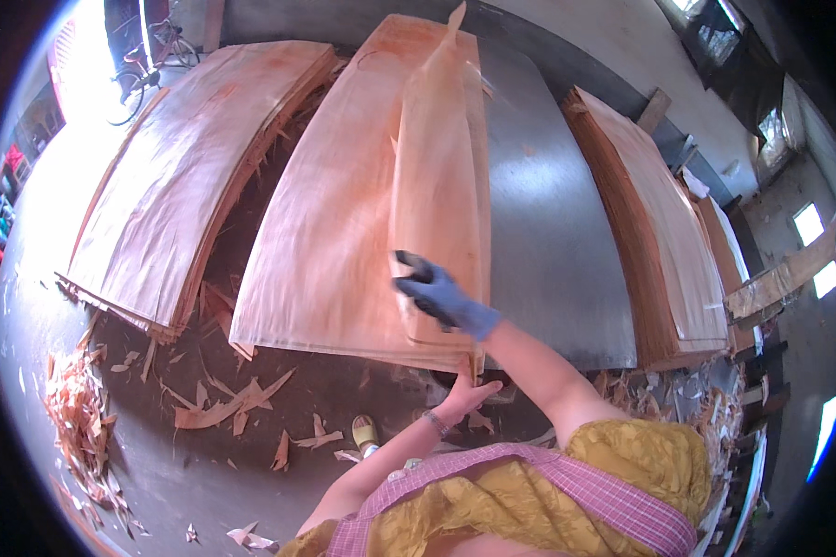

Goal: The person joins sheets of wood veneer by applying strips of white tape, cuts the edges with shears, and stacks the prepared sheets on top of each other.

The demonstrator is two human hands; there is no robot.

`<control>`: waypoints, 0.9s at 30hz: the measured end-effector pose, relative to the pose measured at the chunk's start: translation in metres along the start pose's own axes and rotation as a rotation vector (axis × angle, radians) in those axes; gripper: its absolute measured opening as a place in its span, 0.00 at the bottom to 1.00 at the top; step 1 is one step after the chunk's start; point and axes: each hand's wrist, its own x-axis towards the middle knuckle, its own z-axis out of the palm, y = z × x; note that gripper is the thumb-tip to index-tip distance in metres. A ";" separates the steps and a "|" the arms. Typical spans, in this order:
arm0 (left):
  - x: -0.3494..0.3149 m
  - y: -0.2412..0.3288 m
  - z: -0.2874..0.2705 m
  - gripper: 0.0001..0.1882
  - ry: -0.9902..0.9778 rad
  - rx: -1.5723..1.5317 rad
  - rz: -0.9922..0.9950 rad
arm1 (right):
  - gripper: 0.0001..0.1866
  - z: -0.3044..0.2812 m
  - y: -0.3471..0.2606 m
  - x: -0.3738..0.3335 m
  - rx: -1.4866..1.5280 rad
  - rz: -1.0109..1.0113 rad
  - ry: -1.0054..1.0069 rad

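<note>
My right hand (pixel 441 295), in a blue glove with black-coated fingers, is over a narrow veneer sheet (pixel 441 186). Its fingers point left and look spread, though motion blurs them; contact with the sheet is hard to judge. The narrow sheet lies lengthwise along the right side of a wide pile of thin wood veneer (pixel 330 213), and its far end curls up into a point. At the pile's near right corner is my bare left hand (pixel 464 397), a bracelet on its wrist. Its fingers reach up to the edge and its thumb sticks out to the right.
A smooth grey panel surface (pixel 557 223) adjoins the pile's right side. Beyond it stands another veneer stack (pixel 659 223), and one more veneer stack (pixel 181 176) is at the left. Torn veneer scraps (pixel 228 404) litter the floor, with a heap of shavings (pixel 79 408) at the left.
</note>
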 end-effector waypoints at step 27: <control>-0.077 -0.016 -0.020 0.35 0.972 -0.529 0.570 | 0.14 -0.407 0.120 -0.423 0.449 0.150 0.707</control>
